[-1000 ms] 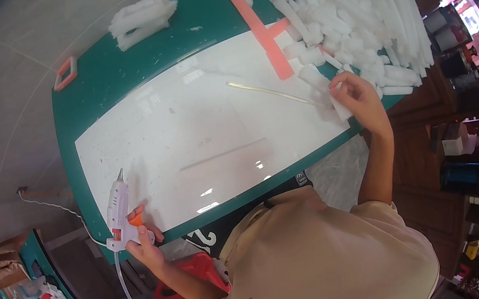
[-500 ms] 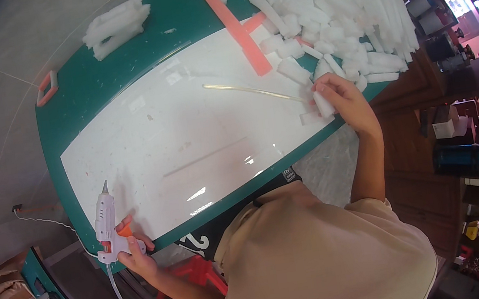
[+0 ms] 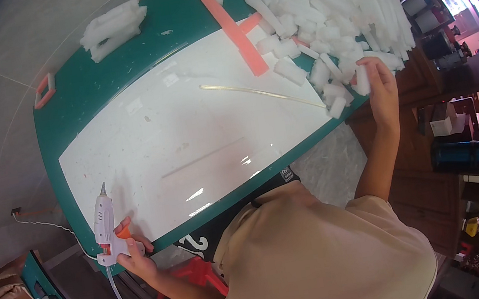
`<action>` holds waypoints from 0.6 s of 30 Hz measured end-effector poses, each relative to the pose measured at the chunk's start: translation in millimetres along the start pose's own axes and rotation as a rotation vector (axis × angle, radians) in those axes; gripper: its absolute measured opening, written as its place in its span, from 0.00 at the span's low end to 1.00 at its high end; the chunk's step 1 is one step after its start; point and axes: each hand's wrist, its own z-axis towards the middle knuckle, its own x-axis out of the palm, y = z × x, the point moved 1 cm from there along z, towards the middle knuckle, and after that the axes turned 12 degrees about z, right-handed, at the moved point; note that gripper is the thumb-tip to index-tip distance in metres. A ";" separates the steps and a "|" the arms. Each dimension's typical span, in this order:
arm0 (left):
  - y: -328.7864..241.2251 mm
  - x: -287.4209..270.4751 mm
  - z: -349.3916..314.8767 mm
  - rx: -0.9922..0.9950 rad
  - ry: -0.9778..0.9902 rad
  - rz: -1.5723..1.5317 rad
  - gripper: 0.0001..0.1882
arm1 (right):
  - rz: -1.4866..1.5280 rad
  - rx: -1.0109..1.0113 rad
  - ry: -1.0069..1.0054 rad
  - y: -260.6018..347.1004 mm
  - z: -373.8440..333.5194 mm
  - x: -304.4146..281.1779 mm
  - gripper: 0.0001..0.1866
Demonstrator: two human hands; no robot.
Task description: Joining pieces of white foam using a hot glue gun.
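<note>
My left hand (image 3: 135,250) is wrapped around the handle of a white hot glue gun (image 3: 103,220) with an orange trigger, its nozzle pointing away from me. At the right end of the table, my right hand (image 3: 382,83) pinches a short white foam block (image 3: 362,80) beside the heap of white foam pieces (image 3: 319,22). A thin, clear yellowish glue stick (image 3: 262,91) lies across the white sheet (image 3: 188,132), its right end close to a few loose foam blocks (image 3: 337,106).
Long pink foam strips (image 3: 228,25) lie at the back of the green table (image 3: 73,118). White foam bars (image 3: 114,29) are bundled at the far left, with a small pink-and-white frame (image 3: 44,90) at the left edge. A red stool (image 3: 194,281) stands below the table.
My right hand has moved right, from the sheet's right corner to the edge of the foam heap. Foam blocks now lie where it was. The left hand stays on the glue gun.
</note>
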 end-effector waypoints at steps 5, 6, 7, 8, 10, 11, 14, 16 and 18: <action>-0.9 -1.5 0.1 0.005 0.013 -0.001 0.24 | -0.102 -0.083 -0.166 2.6 8.0 -11.5 0.14; -0.6 -1.5 0.1 0.006 0.014 -0.001 0.24 | -0.175 -0.015 -0.170 7.3 6.9 -12.5 0.15; -0.5 -1.6 0.1 0.003 0.014 -0.001 0.24 | -0.174 -0.015 -0.171 6.9 6.7 -9.7 0.15; -0.3 -1.0 0.3 0.000 0.015 -0.003 0.24 | -0.194 0.045 -0.155 6.6 6.7 -5.4 0.15; -0.2 -1.0 0.4 0.000 0.011 -0.005 0.25 | -0.213 0.104 -0.140 7.1 5.5 -1.8 0.15; -1.4 -1.2 0.0 -0.002 0.003 -0.004 0.25 | -0.180 0.135 -0.097 8.0 4.8 -0.3 0.15; -6.2 3.9 -1.2 -0.009 -0.035 -0.005 0.25 | -0.110 0.196 -0.009 13.0 3.7 6.8 0.14; 2.9 -2.9 -2.9 -0.035 -0.009 0.010 0.21 | -0.098 0.232 0.129 20.6 3.7 19.3 0.13; 7.3 -5.3 -4.5 -0.064 0.014 0.023 0.18 | -0.066 0.234 0.222 31.0 3.4 41.1 0.12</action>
